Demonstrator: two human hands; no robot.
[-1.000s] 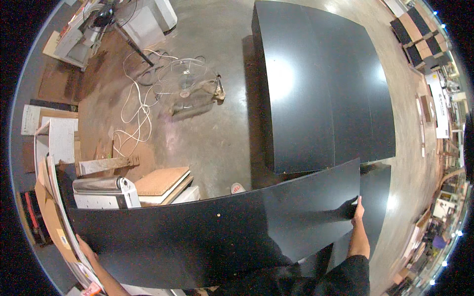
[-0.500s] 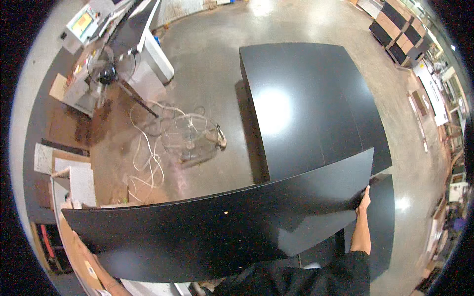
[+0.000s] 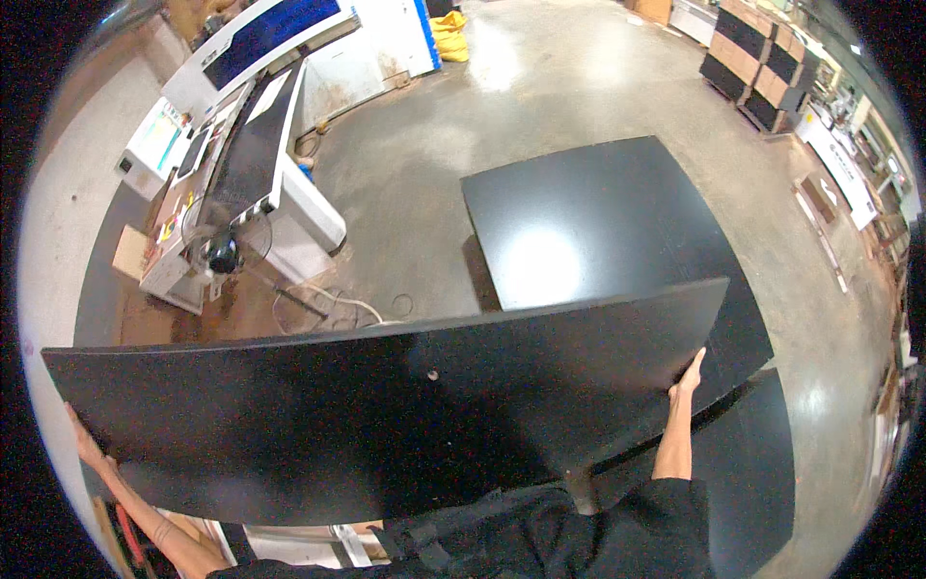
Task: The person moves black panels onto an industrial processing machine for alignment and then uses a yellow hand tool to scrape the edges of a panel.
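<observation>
A long black panel (image 3: pixel 318 425) with a small round hole near its middle is held up across my front, tilted with its broad face toward me. At its left end my left hand (image 3: pixel 89 446) grips the edge, its fingers partly hidden behind the board. My right hand (image 3: pixel 687 376) holds the opposite end, fingers along the edge. Beyond the panel's right half lies a stack of black boards (image 3: pixel 617 212), its top glossy under a bright reflection. Another black stack (image 3: pixel 743 473) lies closer, beside my right arm.
A standing fan (image 3: pixel 224 253) is at the left, with a pale cable on the floor. Behind it stands a white machine (image 3: pixel 313 207) with a dark bed. A yellow bag (image 3: pixel 449 37) lies at the back. Strapped black-and-brown stacks (image 3: pixel 762 58) stand far right.
The panel has been raised and now hides more of the fan's cable and the far stack. Both hands still hold it. My view has tipped up, showing more of the machine.
</observation>
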